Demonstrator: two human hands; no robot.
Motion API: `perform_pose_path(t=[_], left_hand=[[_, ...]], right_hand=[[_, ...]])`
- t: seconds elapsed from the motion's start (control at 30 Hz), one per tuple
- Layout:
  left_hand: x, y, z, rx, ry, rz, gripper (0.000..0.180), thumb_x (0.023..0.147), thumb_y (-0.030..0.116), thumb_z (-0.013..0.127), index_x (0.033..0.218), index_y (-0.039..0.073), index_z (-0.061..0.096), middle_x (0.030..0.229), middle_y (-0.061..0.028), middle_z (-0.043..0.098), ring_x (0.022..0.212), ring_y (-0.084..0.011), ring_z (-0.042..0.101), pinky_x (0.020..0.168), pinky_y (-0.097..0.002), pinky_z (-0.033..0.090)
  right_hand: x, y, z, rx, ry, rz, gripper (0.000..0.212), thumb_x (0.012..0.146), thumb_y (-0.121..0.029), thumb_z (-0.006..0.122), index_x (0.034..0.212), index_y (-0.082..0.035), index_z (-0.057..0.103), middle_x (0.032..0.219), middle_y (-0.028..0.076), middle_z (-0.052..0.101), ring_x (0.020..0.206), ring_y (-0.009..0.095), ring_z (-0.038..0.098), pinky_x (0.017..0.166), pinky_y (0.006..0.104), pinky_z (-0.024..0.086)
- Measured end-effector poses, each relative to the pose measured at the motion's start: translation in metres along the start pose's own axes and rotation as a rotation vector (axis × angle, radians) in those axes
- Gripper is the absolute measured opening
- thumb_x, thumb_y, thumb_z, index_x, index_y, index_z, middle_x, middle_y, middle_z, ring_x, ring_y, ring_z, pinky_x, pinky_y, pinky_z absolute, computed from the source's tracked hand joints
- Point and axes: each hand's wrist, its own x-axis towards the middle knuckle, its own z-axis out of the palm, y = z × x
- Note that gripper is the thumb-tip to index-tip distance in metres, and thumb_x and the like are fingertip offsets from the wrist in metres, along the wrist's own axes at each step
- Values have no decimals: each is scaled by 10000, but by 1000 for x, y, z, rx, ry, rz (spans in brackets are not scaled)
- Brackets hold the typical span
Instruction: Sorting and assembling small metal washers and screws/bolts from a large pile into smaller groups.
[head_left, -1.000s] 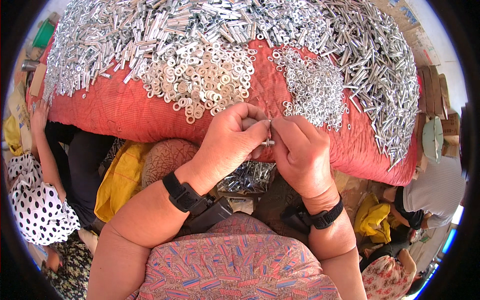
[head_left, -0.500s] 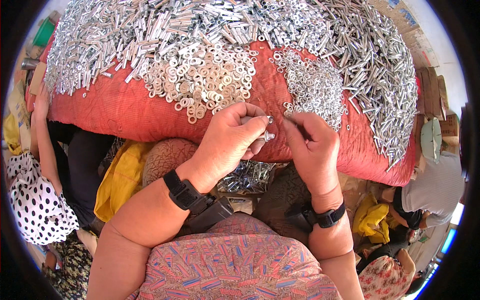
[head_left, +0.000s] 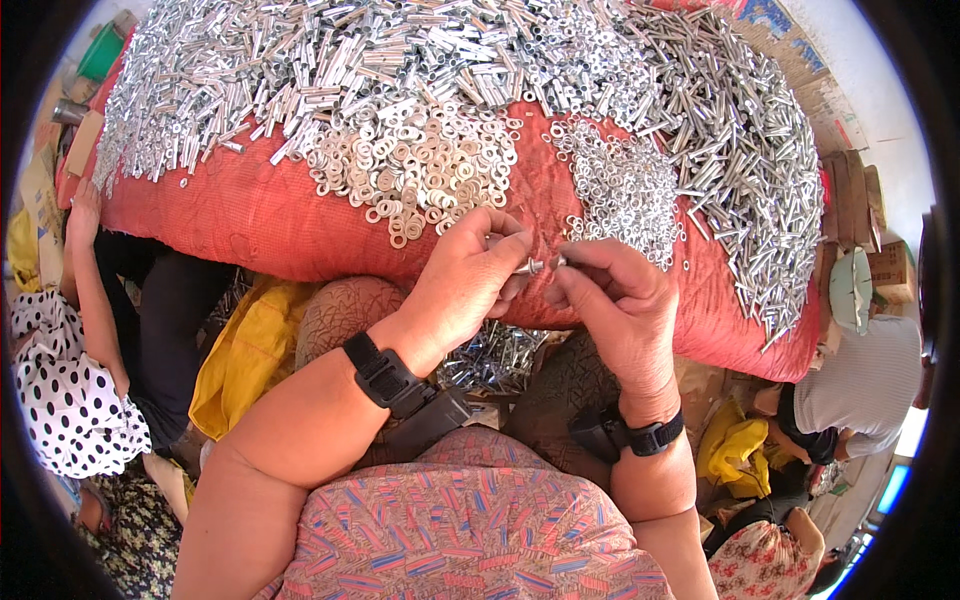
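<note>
My left hand [head_left: 465,265] is closed round a shiny metal anchor bolt [head_left: 531,267], whose end sticks out past the thumb toward the right. Facing it, my right hand [head_left: 625,295] pinches a small metal piece [head_left: 561,261] between thumb and fingertips, close to the bolt's end; the fingers hide most of it. Just beyond my hands, a heap of flat washers [head_left: 420,165] and a heap of smaller ring washers [head_left: 625,190] lie on a red mesh-covered mound [head_left: 230,225].
Metal sleeves [head_left: 390,55] cover the mound's far side, and thin metal rods [head_left: 745,150] its right side. Below my hands, metal parts [head_left: 490,360] lie in a container between my knees. A person in a polka-dot garment [head_left: 75,385] sits at left; others sit at right.
My right hand has come in to the bolt's end, its fingertips now pinched there. The bolt's end has shifted slightly, while my left hand keeps its grip. The view has tilted a little.
</note>
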Motion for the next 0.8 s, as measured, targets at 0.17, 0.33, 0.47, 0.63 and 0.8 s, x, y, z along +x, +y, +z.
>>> perform_pose_path(t=[0.17,0.33,0.47,0.63,0.8], left_hand=[[-5,4,-1,43,3,-15,129,958,164,572,1016,80,492,722,30,484,508,-34,400,404,-190,255],[-6,5,-2,80,13,-6,116,955,162,569,1007,87,497,735,28,504,511,-35,419,402,-190,261],[-4,1,-7,137,-22,34,103,947,151,566,1000,87,505,723,36,505,497,-37,422,398,-196,265],[-4,2,-8,219,-18,59,101,948,148,563,995,77,509,654,53,473,474,-33,405,391,-204,268],[-4,0,-10,384,-18,169,106,952,151,563,995,71,508,625,53,464,468,-26,405,387,-202,287]], right_hand=[[0,1,-1,-238,-132,-218,190,808,58,663,993,13,673,860,89,668,794,173,667,711,280,523],[-1,-1,3,-256,-94,-228,179,791,48,671,966,5,673,853,107,670,789,226,661,709,308,516],[-3,0,5,-327,-110,-223,168,790,29,685,955,5,673,843,122,667,774,248,660,696,316,514],[-7,-6,7,-331,-77,-206,121,811,-3,688,930,12,675,803,126,658,730,244,651,667,316,509],[-6,-15,11,-453,-89,-129,121,881,-78,664,820,25,650,678,127,591,598,184,587,549,316,456]])
